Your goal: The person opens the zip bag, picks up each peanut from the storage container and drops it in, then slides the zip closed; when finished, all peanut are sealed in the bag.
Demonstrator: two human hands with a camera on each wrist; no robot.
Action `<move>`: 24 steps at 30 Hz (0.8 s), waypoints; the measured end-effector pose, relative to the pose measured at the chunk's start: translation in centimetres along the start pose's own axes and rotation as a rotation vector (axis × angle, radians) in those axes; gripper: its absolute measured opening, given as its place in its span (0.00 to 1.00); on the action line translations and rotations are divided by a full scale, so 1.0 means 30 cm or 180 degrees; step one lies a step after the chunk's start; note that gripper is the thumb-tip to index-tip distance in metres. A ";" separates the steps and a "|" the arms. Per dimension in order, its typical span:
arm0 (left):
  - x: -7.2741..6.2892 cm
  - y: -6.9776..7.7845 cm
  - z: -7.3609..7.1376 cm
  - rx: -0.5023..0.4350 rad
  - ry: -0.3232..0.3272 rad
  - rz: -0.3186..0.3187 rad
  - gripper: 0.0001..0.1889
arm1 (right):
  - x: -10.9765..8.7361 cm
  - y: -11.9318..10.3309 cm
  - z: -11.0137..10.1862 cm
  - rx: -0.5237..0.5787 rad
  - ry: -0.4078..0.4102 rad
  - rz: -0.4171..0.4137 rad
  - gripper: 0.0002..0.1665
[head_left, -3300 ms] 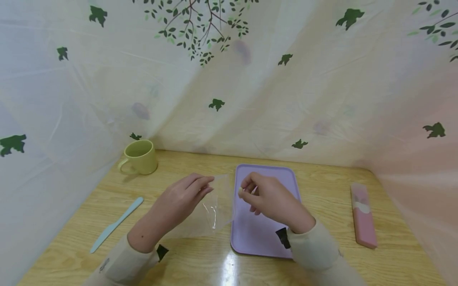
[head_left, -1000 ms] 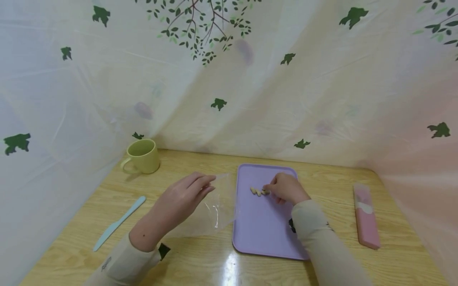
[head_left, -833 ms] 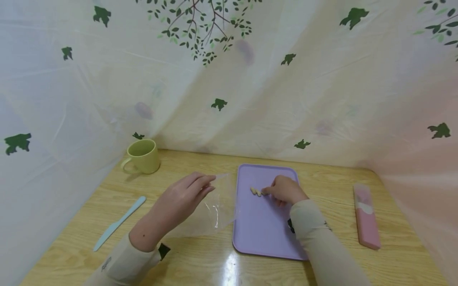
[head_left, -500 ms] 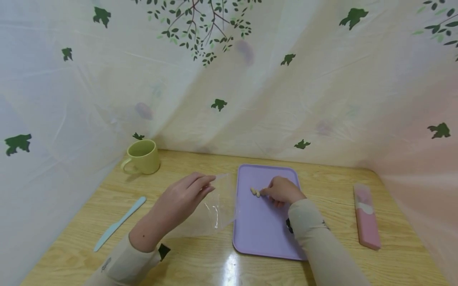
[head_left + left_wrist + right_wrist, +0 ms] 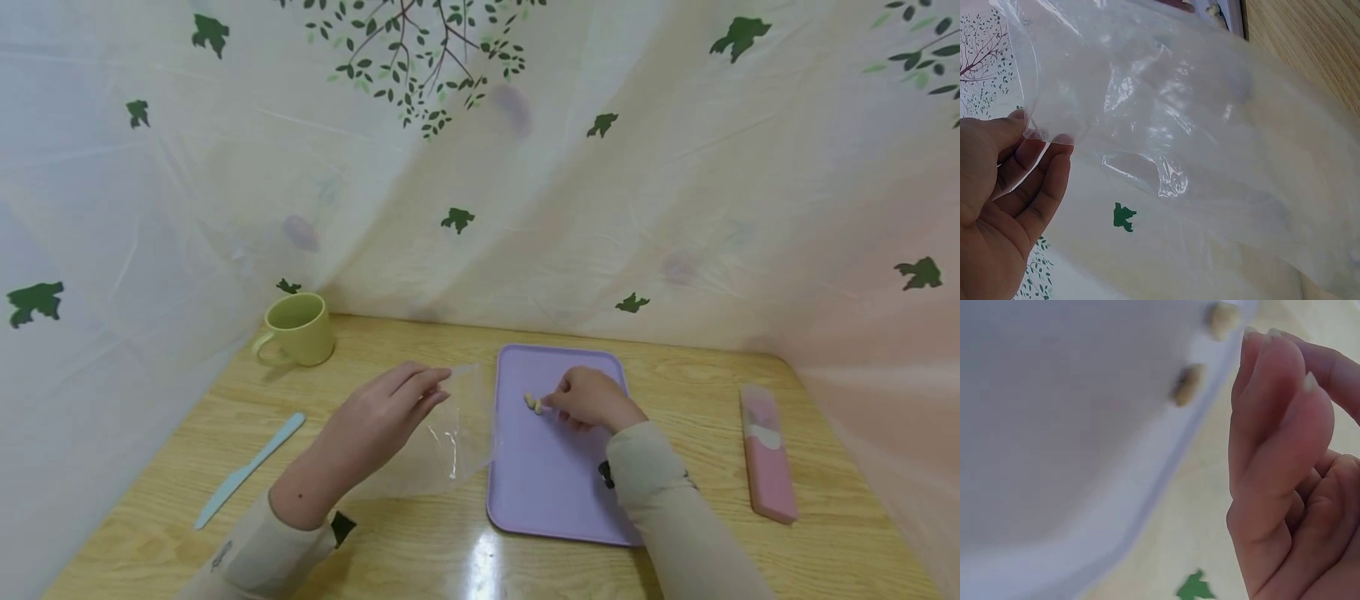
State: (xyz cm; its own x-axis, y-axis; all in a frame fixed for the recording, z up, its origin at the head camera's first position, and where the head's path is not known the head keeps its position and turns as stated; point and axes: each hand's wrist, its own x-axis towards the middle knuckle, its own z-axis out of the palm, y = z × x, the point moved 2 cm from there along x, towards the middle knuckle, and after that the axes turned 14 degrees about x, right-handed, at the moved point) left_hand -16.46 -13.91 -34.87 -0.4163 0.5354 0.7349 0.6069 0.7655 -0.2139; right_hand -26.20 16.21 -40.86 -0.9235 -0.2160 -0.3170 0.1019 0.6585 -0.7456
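Across a wood-grain desk (image 5: 408, 554), a purple tray (image 5: 551, 492) lies flat, a clear plastic bag (image 5: 472, 429) raised beside it. The left hand (image 5: 375, 425) pinches the bag's edge between thumb and fingers; the right hand (image 5: 595, 400) reaches over the tray, fingertips bunched, though whether they grip anything cannot be told. Just beside those fingertips, two peanut-like pieces (image 5: 537, 407) rest on the tray. The work appears unfinished: both pieces lie outside the bag, nothing plainly shows within it, and any completed share cannot be counted.
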 end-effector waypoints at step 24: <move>-0.004 -0.001 0.001 0.0048 0.0021 -0.0015 0.15 | -0.303 -0.319 0.048 0.0428 -0.0167 -0.1222 0.05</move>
State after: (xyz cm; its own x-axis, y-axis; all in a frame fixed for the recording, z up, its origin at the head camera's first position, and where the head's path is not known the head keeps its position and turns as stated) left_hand -16.45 -13.99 -34.99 -0.4146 0.5296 0.7401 0.5946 0.7733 -0.2202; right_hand -18.24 10.84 -31.68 -0.8841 -0.4665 -0.0277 -0.1959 0.4237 -0.8844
